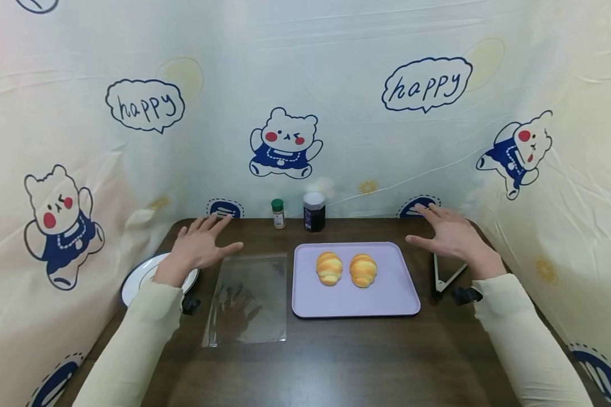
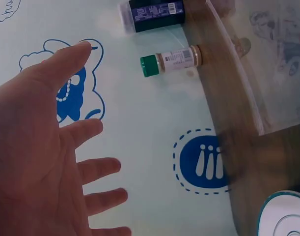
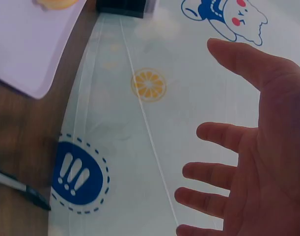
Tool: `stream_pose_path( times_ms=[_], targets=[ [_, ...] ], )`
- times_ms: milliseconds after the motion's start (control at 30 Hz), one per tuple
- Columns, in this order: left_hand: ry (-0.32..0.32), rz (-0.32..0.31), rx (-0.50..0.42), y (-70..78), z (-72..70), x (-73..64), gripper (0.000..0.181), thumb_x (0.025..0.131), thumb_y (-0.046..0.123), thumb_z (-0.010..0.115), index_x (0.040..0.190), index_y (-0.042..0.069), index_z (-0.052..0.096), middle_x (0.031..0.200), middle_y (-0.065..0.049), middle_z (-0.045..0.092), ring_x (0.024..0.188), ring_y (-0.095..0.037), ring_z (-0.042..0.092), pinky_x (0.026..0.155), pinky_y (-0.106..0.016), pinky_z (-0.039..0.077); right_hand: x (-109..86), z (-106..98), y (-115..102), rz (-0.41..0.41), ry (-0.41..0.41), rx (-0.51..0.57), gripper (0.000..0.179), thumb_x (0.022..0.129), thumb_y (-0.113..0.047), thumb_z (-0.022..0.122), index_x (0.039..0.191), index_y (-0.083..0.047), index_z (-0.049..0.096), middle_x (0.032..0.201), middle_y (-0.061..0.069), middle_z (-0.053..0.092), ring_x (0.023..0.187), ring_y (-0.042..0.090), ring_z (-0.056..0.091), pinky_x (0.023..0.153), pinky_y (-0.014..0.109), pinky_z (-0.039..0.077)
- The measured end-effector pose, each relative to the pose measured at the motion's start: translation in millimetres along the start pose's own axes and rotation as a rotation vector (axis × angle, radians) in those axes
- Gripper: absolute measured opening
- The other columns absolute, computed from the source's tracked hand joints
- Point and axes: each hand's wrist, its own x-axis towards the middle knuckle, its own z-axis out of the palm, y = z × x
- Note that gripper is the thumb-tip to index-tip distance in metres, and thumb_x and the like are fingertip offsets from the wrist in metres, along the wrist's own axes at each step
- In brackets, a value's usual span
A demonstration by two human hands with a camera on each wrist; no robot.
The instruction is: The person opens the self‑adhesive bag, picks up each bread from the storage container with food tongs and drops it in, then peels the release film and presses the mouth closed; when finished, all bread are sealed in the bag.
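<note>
Looks like square one: left hand [image 1: 196, 250] and right hand [image 1: 450, 240] hover with fingers spread, holding nothing. Clear bag [image 1: 265, 299] lies just left of the tray [image 1: 356, 304] with two rolls [image 1: 329, 268]; probably tongs [image 1: 440, 285] near the right hand. Next move likely calls for reaching down.

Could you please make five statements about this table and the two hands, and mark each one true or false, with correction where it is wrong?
1. Two bread rolls lie on the lilac tray. True.
2. The left hand grips the clear bag. False: the left hand holds nothing; the clear bag lies on the table.
3. In the head view, the green-capped bottle stands left of the dark jar. True.
4. The white plate is near the right hand. False: it is beside the left arm.
5. The right hand holds nothing. True.
</note>
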Motion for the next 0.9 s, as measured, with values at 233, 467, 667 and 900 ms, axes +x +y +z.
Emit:
stream_pose_path(
  times_ms=[233,467,667,900],
  targets=[
    [-0.02,0.01,-0.029,-1.0,9.3,-0.4,0.097,0.087,0.08,0.042,0.16,0.021,0.02,0.165,-0.024,0.019,0.147,-0.055,0.018,0.113,-0.076,0.017,4.2,8.0,-12.4,-0.024,-0.02,0.092,0.094,0.089,-0.071,0.055,0.157,-0.013,0.029,0.16,0.024,0.031,0.142,0.053,0.032,0.106,0.075,0.032],
    [-0.032,0.032,-0.07,-3.0,18.6,-1.5,0.087,0.09,0.068,0.054,0.157,0.017,0.032,0.161,-0.024,0.027,0.143,-0.054,0.029,0.106,-0.076,0.032,7.9,18.0,-25.2,-0.067,-0.022,0.162,0.082,0.091,-0.062,0.06,0.155,-0.016,0.037,0.156,0.021,0.041,0.139,0.047,0.043,0.107,0.069,0.038],
    [-0.045,0.049,-0.109,-2.1,23.6,-5.6,0.079,0.092,0.058,0.061,0.153,0.012,0.039,0.158,-0.026,0.033,0.141,-0.053,0.034,0.107,-0.072,0.034,10.4,25.3,-38.9,-0.134,-0.004,0.231,0.07,0.092,-0.05,0.065,0.148,-0.012,0.046,0.145,0.016,0.055,0.127,0.038,0.057,0.1,0.059,0.049],
    [-0.046,0.071,-0.162,-2.9,31.1,-9.4,0.072,0.092,0.049,0.066,0.15,0.012,0.045,0.155,-0.024,0.04,0.14,-0.049,0.039,0.108,-0.068,0.037,13.5,34.6,-59.3,-0.192,-0.003,0.283,0.061,0.093,-0.044,0.067,0.142,-0.012,0.052,0.141,0.013,0.06,0.124,0.034,0.06,0.101,0.054,0.051]
  ],
)
